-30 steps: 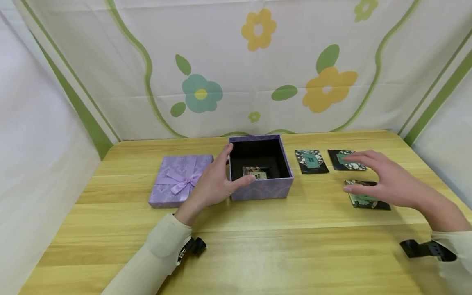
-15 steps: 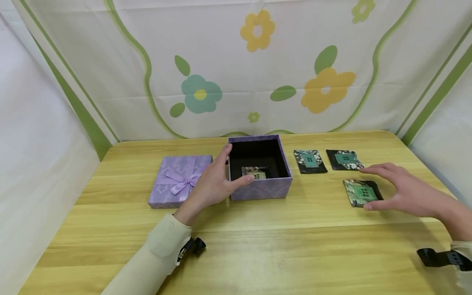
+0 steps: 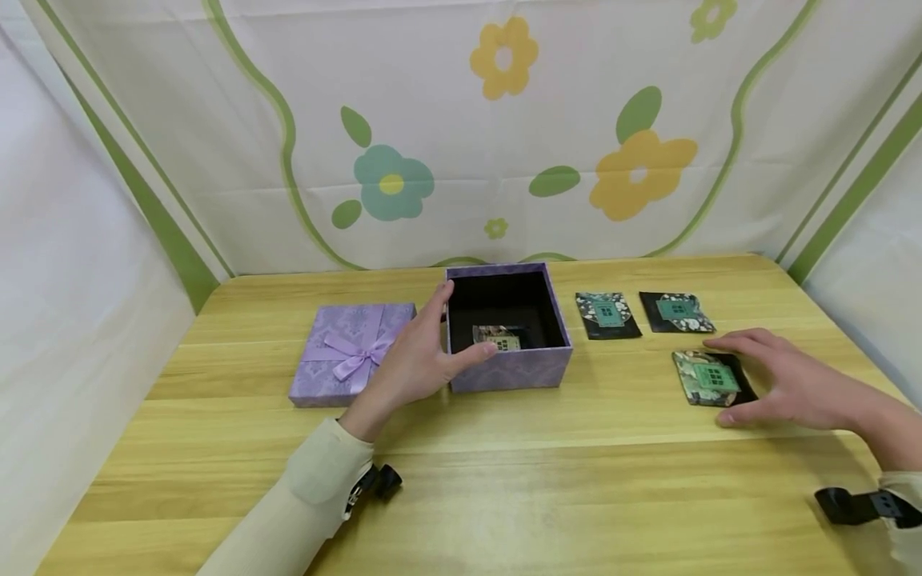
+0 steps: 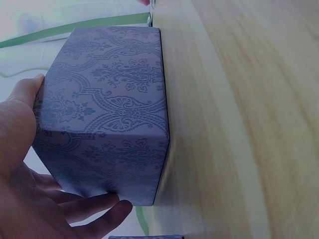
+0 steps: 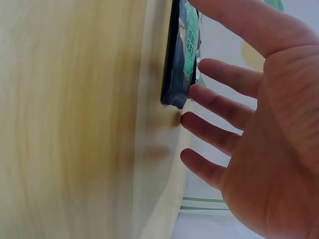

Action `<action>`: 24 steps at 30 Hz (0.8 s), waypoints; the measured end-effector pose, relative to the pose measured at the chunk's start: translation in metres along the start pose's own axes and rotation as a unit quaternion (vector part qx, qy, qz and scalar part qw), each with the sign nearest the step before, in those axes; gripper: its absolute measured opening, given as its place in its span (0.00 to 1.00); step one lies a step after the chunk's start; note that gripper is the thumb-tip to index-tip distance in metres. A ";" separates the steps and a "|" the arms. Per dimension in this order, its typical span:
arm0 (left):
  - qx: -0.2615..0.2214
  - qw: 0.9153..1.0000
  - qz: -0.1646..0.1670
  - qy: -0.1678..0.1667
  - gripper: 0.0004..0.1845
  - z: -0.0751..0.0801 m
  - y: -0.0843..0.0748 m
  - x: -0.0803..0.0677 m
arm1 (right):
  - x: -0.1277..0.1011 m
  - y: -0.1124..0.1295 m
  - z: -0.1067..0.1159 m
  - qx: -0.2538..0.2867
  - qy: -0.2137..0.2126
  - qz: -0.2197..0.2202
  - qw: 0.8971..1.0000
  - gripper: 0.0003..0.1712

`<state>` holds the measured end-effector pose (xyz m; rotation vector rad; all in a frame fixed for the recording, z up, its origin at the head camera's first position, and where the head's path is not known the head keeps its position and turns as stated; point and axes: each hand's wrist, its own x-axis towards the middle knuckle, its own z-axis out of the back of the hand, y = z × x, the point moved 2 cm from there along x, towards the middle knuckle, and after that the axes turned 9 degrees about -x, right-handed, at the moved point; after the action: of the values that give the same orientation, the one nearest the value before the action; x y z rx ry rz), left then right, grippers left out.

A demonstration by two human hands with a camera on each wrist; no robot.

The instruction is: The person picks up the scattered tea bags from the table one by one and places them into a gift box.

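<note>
A purple patterned gift box (image 3: 507,370) stands lidless on the table, its inside black. My left hand (image 3: 414,360) grips its near left corner, thumb at the front rim and fingers along the left side. The left wrist view shows the fingers (image 4: 94,206) against the box wall. Inside the box lies a small packet (image 3: 497,339) with a pale label. My right hand (image 3: 799,384) is spread around the right end of a flat green-and-black packet (image 3: 709,378), thumb on the near side. In the right wrist view, the fingertips (image 5: 197,92) reach right by the packet's end.
The purple lid (image 3: 334,352) with a ribbon bow lies left of the box, partly behind the left hand. A dark packet (image 3: 607,315) and another dark packet (image 3: 675,312) lie right of the box. A flowered curtain (image 3: 446,104) hangs behind the wooden table (image 3: 533,488).
My right hand has drawn back rightward and toward me from over the packets, uncovering the near one. The left hand stays on the box.
</note>
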<state>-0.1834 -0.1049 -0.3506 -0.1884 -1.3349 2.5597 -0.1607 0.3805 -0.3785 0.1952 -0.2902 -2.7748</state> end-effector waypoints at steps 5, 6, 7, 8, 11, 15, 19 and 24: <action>-0.001 1.000 0.003 -0.001 0.61 0.000 -0.001 0.000 | 0.002 -0.002 -0.001 0.002 -0.007 0.008 1.000 0.59; -0.001 1.000 0.004 -0.001 0.61 0.000 -0.001 -0.001 | 0.003 -0.003 -0.002 0.001 -0.007 0.007 1.000 0.59; -0.002 1.000 0.004 -0.001 0.61 0.000 -0.001 -0.001 | 0.003 -0.003 -0.002 0.000 -0.008 0.007 1.000 0.59; -0.002 1.000 0.003 -0.001 0.61 0.000 -0.001 0.000 | 0.003 -0.004 -0.002 0.000 -0.008 0.007 1.000 0.59; -0.002 1.000 0.002 0.000 0.60 0.000 -0.001 0.000 | 0.004 -0.004 -0.004 -0.007 -0.007 0.004 1.000 0.58; -0.003 1.000 0.001 -0.001 0.60 0.000 -0.001 -0.001 | 0.005 -0.005 -0.005 -0.016 -0.004 0.003 1.000 0.57; -0.003 1.000 0.001 -0.002 0.61 0.000 -0.002 -0.001 | 0.005 -0.005 -0.006 -0.022 -0.001 0.004 1.000 0.55; -0.003 1.000 0.001 -0.004 0.61 0.000 -0.002 -0.001 | 0.006 -0.005 -0.005 -0.019 0.004 0.004 1.000 0.53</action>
<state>-0.1821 -0.1040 -0.3483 -0.1799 -1.3461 2.5607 -0.1667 0.3819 -0.3854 0.1964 -0.2345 -2.7676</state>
